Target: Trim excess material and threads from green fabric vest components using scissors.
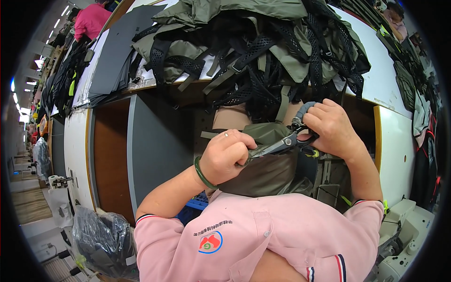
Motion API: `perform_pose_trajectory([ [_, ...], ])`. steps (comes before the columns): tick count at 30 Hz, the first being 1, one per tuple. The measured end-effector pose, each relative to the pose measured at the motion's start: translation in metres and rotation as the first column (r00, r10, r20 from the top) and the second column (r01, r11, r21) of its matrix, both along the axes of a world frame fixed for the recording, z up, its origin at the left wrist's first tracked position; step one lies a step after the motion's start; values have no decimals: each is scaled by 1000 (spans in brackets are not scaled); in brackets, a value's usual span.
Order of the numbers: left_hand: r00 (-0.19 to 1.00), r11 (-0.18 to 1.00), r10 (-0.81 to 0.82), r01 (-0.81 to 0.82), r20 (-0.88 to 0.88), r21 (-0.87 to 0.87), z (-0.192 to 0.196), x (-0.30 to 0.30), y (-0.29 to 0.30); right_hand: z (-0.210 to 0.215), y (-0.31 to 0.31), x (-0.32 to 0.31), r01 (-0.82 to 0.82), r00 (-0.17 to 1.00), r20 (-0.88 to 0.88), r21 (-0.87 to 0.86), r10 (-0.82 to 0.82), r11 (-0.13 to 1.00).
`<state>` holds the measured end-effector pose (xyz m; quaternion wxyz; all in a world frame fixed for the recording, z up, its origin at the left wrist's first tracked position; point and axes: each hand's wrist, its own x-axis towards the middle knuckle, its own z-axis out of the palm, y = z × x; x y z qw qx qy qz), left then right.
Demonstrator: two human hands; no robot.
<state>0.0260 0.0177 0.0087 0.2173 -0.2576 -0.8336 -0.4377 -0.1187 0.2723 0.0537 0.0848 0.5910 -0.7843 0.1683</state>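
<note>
My right hand [331, 127] grips a pair of scissors [287, 142] by handles wrapped in grey cloth. The blades reach left to my left hand [226, 155]. That hand is closed on the edge of an olive-green fabric piece [268, 132], part of which lies over my lap. The blade tips end close to my left fingers; whether they are cutting cannot be seen. Beyond my hands, a heap of olive backpack-like pieces [286, 51] with black mesh straps [256, 61] hangs over the table's front edge.
Dark grey flat sheets [110, 66] are stacked on the white table [371, 61] at left. Below it stand cabinet panels [159, 150]. A plastic-wrapped bundle [101, 239] sits lower left, a sewing machine [406, 235] lower right. Another person in a pink top [90, 21] is far left.
</note>
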Motion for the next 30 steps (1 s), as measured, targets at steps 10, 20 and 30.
perform_pose_trajectory([
  [10, 407, 551, -622, -380, 669, 743, 1, -5, -7, -8, 8, -2, 196, 977, 83, 11, -196, 981],
  [20, 353, 455, -679, -486, 644, 746, -3, -2, -5, -11, 3, 6, 161, 966, 205, -20, -154, 987],
  [30, 501, 627, -485, -371, 716, 685, 14, -6, -20, -80, 19, -14, 151, 625, 780, -71, -39, 986],
])
